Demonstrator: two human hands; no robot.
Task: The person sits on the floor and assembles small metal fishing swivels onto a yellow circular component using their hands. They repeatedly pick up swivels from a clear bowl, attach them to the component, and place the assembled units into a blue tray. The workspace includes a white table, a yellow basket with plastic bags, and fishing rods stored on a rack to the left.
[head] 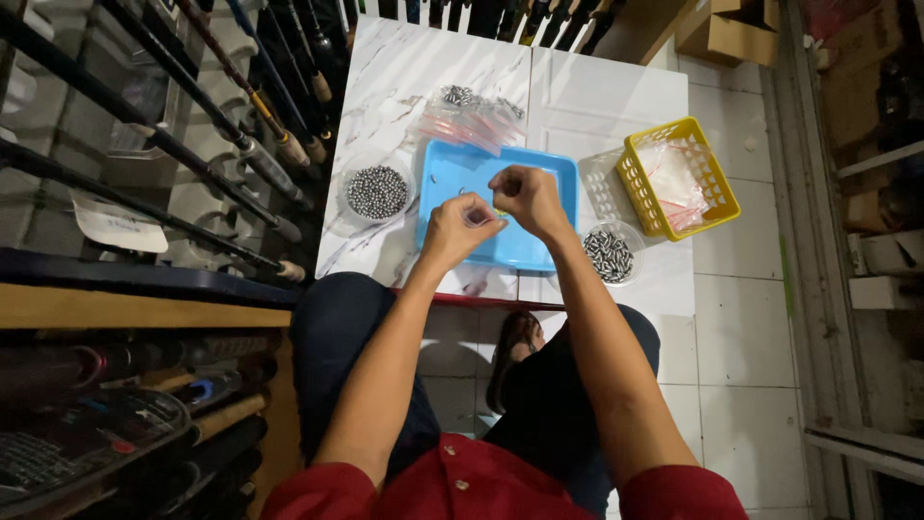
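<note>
My left hand [455, 229] and my right hand [527, 197] are held close together above a blue tray [558, 173]. The left fingers pinch a small clear plastic bag [474, 216]. The right fingers are closed on something tiny next to the bag; what it is I cannot tell. A clear bowl of round metal balls [376, 191] stands left of the tray. A smaller clear bowl of long metal weights [608, 254] stands to its right.
A pile of small clear bags [472, 117] lies behind the tray. A yellow basket [680, 175] with more bags stands at the right, a clear basket [602, 183] beside it. Fishing rods [192, 116] line the left; cardboard boxes [722, 34] sit far right.
</note>
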